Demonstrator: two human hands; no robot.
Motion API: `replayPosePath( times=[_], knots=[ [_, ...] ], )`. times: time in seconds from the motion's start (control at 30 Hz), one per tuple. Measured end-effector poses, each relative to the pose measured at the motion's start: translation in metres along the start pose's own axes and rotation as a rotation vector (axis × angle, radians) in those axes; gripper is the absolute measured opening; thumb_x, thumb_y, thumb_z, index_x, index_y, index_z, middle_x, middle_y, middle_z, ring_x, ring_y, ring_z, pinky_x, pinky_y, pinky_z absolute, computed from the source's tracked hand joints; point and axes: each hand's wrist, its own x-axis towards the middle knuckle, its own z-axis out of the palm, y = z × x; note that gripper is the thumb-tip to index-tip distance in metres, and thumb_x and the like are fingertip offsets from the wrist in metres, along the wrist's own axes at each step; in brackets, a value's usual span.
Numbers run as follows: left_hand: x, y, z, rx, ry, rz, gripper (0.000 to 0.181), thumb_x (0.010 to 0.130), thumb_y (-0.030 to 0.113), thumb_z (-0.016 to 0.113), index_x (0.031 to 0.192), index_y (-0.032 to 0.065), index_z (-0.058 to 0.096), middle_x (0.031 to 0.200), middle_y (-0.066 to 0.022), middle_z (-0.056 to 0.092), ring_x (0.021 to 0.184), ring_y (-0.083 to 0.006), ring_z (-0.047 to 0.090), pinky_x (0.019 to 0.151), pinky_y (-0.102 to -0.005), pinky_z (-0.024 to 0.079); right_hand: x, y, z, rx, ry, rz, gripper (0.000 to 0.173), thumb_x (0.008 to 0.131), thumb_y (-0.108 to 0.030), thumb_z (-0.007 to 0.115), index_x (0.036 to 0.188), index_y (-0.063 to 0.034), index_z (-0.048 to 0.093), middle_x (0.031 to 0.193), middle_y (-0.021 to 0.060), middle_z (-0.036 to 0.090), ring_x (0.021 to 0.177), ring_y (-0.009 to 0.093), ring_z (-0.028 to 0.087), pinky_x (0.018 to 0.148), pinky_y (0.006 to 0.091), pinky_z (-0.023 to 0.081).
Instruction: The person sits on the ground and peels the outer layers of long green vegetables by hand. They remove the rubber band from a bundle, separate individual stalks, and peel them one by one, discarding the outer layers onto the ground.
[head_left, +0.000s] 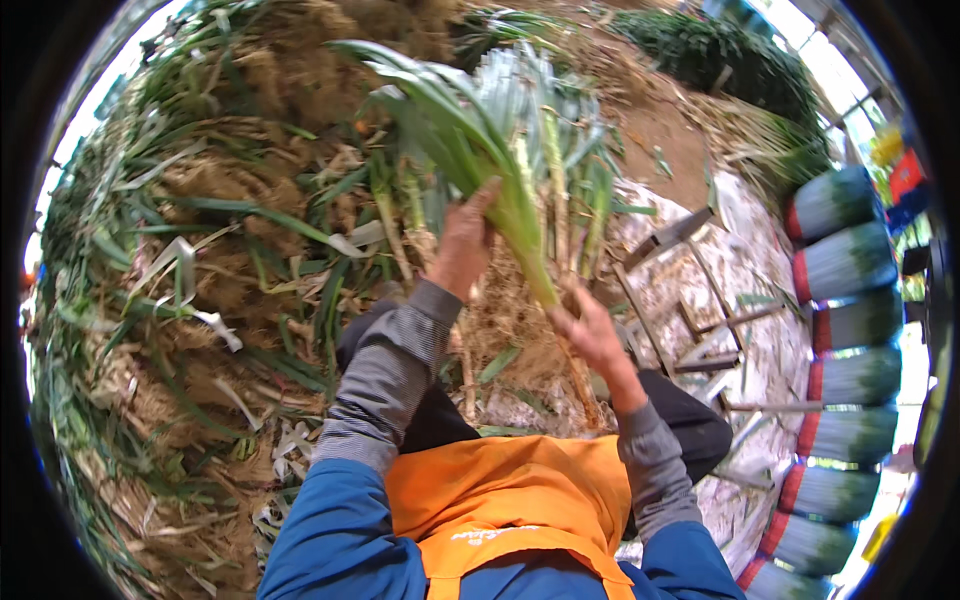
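Note:
A long green onion (514, 191) slants across in front of me, its broad leaves up to the left and its pale base down to the right. My left hand (463, 244) grips it from the left, just below where the leaves spread. Around the lower stalk, near the base, are the fingers of my right hand (592, 326), slightly blurred. More green onions (555, 172) lie just beyond the held one, roots towards me. Brown, stringy roots or dry stalks (577, 382) lie below my right hand.
Leaf and root scraps (225, 262) cover the ground on the left. A metal frame (697, 322) stands on a pale sheet (765, 277) at right. Beyond it runs a row of bagged green onions (855, 330) with red ends. A dark green pile (720, 67) lies far right.

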Motion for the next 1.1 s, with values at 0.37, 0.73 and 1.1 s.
replayPosePath(
  times=[0.37, 0.73, 1.1],
  knots=[
    [0.003, 0.009, -0.004, -0.124, 0.009, 0.283, 0.04, 0.089, 0.022, 0.071, 0.123, 0.004, 0.057, 0.105, -0.0035, 0.063, 0.091, -0.0134, 0.061, 0.073, -0.0266, 0.054, 0.124, -0.017, 0.073, 1.264, 0.138, -0.032, 0.022, 0.1, -0.017, 0.053, 0.108, 0.001, 0.061, 0.1, 0.0078, 0.065, 0.089, 0.018, 0.064, 0.081, 0.0308, 0.053],
    [0.019, 0.001, -0.012, -0.109, 0.047, 0.364, 0.041, 0.093, 0.023, 0.067, 0.126, 0.0038, 0.053, 0.11, -0.0014, 0.061, 0.095, -0.0098, 0.056, 0.083, -0.0253, 0.049, 0.14, -0.033, 0.082, 1.006, 0.195, -0.027, 0.027, 0.097, -0.015, 0.059, 0.116, 0.0035, 0.062, 0.102, 0.0075, 0.066, 0.089, 0.014, 0.062, 0.074, 0.0249, 0.051],
    [0.012, 0.01, -0.008, 0.119, 0.249, 0.346, 0.038, 0.097, 0.027, 0.059, 0.123, -0.001, 0.054, 0.112, -0.0062, 0.062, 0.101, -0.0148, 0.056, 0.091, -0.0307, 0.046, 0.124, 0.058, 0.093, 1.103, 0.231, -0.058, 0.025, 0.099, -0.016, 0.05, 0.117, -0.0028, 0.06, 0.101, 0.007, 0.062, 0.089, 0.015, 0.059, 0.079, 0.0274, 0.047]
  ],
)
